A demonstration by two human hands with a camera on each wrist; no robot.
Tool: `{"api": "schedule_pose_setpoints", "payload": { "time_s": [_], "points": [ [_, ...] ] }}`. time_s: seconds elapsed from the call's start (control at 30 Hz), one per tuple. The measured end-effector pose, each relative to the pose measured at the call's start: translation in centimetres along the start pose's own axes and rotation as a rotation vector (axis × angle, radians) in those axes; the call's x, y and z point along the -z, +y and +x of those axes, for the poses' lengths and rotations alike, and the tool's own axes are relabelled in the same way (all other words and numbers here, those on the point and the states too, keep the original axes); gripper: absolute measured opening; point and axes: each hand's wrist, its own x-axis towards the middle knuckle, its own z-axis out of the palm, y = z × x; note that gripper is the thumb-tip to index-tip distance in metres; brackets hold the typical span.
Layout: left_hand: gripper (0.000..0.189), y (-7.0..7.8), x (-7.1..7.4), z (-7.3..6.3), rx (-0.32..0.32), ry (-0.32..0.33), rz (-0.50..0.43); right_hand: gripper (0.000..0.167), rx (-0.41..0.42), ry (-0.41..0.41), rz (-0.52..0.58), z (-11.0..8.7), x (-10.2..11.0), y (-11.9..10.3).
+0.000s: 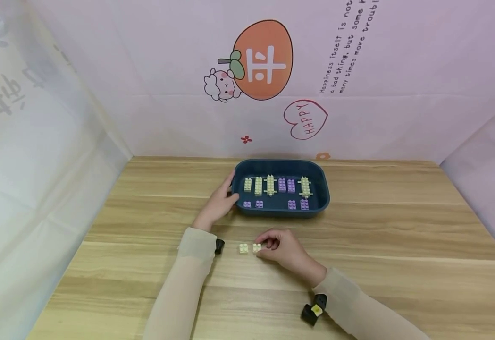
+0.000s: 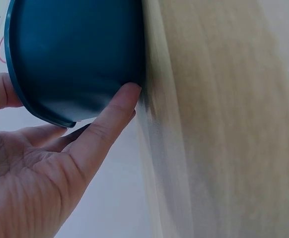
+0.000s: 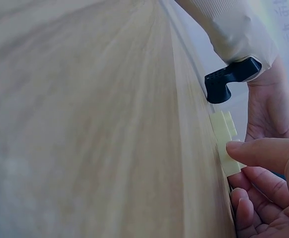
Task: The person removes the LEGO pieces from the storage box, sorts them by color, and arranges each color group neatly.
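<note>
At the left end of the dark blue tray (image 1: 281, 213), my left hand (image 1: 218, 205) grips the wall. In the left wrist view, one digit of that hand (image 2: 40, 173) reaches over the rim and a fingertip presses low on the tray's outer side (image 2: 80, 54). Just in front of the tray, my right hand (image 1: 287, 250) pinches a small pale yellow building brick (image 1: 256, 247) between thumb and finger at the tabletop. A matching pale yellow brick (image 1: 243, 248) stands to its left, slightly apart. The right wrist view shows the held brick (image 3: 227, 161) under the thumb.
Inside the tray lie pale yellow bricks (image 1: 258, 186), purple bricks (image 1: 291, 185) and yellow pieces with side pegs (image 1: 305, 187). The wooden table (image 1: 400, 226) meets a printed backdrop (image 1: 166, 118) behind. Both sleeves carry black wrist cameras (image 1: 310, 314).
</note>
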Motion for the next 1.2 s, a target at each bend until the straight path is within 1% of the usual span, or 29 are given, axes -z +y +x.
{"api": "schedule_pose_setpoints", "payload": {
  "time_s": [0.23, 0.43, 0.57, 0.67, 0.83, 1.1, 1.2],
  "points": [
    [0.070, -0.2, -0.1, 0.0, 0.005, 0.000, 0.001, 0.025, -0.005, -0.001, 0.008, -0.1, 0.0, 0.1],
    [0.071, -0.3, -0.2, 0.1, 0.005, -0.010, 0.002, 0.030, -0.037, -0.006, 0.085, -0.3, 0.3, -0.1],
    [0.070, -0.3, -0.2, 0.1, 0.003, -0.011, 0.001, 0.031, -0.059, 0.002, 0.126, -0.4, 0.6, -0.3],
    [0.070, -0.2, -0.2, 0.1, 0.003, -0.007, 0.007, 0.032, -0.055, 0.008, 0.145, -0.4, 0.9, -0.5],
    [0.071, -0.3, -0.2, 0.0, 0.006, -0.009, 0.014, 0.032, -0.028, 0.033, 0.174, -0.4, 1.6, -1.3],
    [0.070, -0.2, -0.1, 0.0, 0.019, -0.010, 0.001, 0.041, 0.068, 0.094, 0.234, 0.0, 3.4, -3.1],
    [0.070, -0.3, -0.1, 0.1, 0.021, -0.008, 0.004, 0.042, 0.095, 0.123, 0.228, 0.5, 4.2, -4.0]
  ]
}}
